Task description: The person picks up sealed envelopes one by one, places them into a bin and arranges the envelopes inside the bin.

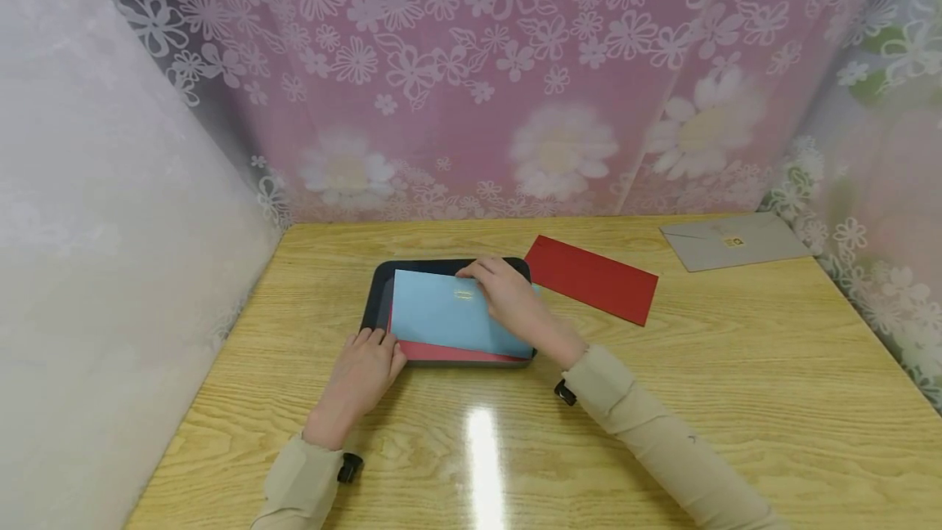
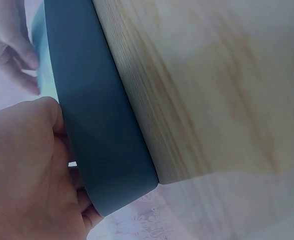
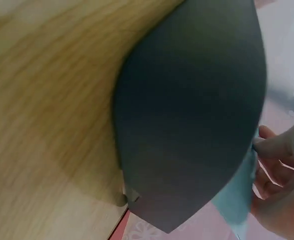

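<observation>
A dark rectangular tray (image 1: 377, 301) sits on the table. Inside it lies a pinkish-red envelope (image 1: 449, 352), mostly covered by a light blue envelope (image 1: 441, 313) with a small gold mark. My right hand (image 1: 508, 293) reaches across the blue envelope and pinches its far edge; in the right wrist view, thumb and fingers (image 3: 269, 150) meet at the blue paper beyond the tray wall. At the tray's front left corner, my left hand (image 1: 365, 370) grips the rim, its fingers bent over the wall (image 2: 94, 100) in the left wrist view.
Just right of the tray, a red envelope (image 1: 592, 278) lies at a slant on the wooden table (image 1: 699, 399). A grey envelope (image 1: 736, 241) with a gold seal is at the back right. Floral curtains (image 1: 456, 88) hang behind the table and along both sides.
</observation>
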### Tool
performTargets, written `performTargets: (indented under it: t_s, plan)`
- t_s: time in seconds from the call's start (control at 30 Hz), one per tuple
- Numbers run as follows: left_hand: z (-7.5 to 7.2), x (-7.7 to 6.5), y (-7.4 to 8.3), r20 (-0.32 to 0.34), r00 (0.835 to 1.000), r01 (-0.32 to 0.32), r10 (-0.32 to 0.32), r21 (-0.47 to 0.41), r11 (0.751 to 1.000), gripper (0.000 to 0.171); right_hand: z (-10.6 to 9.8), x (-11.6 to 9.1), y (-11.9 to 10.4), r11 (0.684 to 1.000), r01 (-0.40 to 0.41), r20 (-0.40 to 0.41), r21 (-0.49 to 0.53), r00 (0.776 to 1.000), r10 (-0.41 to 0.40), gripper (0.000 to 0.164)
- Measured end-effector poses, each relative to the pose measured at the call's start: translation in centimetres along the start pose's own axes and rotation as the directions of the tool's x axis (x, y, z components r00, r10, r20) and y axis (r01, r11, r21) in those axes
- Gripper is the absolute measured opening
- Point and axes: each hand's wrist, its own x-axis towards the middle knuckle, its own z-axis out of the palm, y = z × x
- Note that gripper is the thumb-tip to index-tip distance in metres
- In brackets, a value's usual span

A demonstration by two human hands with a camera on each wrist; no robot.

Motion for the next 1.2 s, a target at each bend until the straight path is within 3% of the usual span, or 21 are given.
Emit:
performTargets:
  t_s: [0.17, 0.37, 0.63, 0.87, 1.0, 1.2]
  plan:
    - [-0.1, 0.0, 0.0, -0.012, 1.0, -0.015, 0.015, -0.001, 1.0, 0.028, 0.2, -0.5, 0.2, 0.995, 0.021, 0.034, -0.1, 0.999, -0.018, 0.026]
    - [-0.1, -0.1, -0.1, -0.028, 0.999, -0.026, 0.026, 0.002, 1.0, 0.025, -0.2, -1.0, 0.5, 0.987, -0.005, 0.077, -0.158, 0.997, 0.017, 0.021]
    - [-0.2, -0.2, 0.0, -0.049, 0.998, -0.044, 0.044, 0.002, 0.999, 0.027, -2.4, -1.5, 2.1, 0.987, -0.062, -0.132, -0.145, 0.99, 0.043, 0.013]
    - [-0.3, -0.2, 0.0, -0.018, 0.999, -0.029, 0.029, -0.011, 1.0, 0.026, -4.3, -2.3, 5.6, 0.978, -0.157, -0.218, -0.137, 0.968, 0.125, 0.015]
    - [-0.4, -0.1, 0.1, -0.018, 0.999, -0.027, 0.026, -0.011, 1.0, 0.025, -4.9, -3.1, 7.8, 0.956, -0.244, -0.171, -0.163, 0.961, 0.216, 0.018]
    - [-0.2, -0.2, 0.0, -0.018, 0.999, -0.032, 0.032, -0.003, 0.999, 0.026, -5.2, -4.5, 10.0, 0.912, -0.325, 0.004, -0.249, 0.942, 0.336, 0.031]
